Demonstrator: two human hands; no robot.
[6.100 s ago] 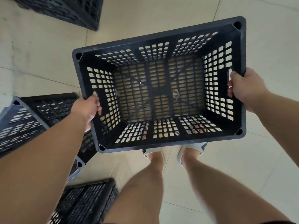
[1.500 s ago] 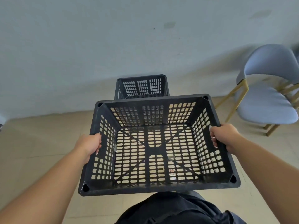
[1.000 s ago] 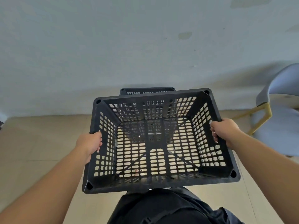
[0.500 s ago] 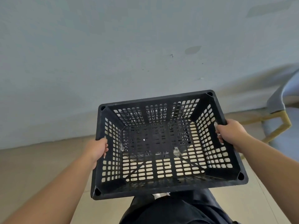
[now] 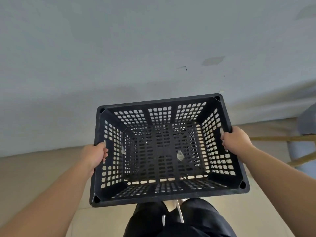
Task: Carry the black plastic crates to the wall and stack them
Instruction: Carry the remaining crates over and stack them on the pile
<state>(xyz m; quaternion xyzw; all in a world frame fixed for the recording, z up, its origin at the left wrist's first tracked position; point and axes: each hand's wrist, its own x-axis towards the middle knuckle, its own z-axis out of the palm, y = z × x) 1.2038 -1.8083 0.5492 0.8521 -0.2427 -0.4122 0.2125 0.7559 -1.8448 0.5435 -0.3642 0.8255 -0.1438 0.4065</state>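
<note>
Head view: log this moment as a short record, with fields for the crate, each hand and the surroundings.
crate: black perforated plastic crate, open side up, carried in front of the person, near the wall
contents: nothing but a small pale scrap on the base
left hand: left hand grips the crate's left side at the handle slot
right hand: right hand grips the right side at the handle slot
surroundings: pale grey wall, beige tiled floor, blue-grey chair at the right edge
</note>
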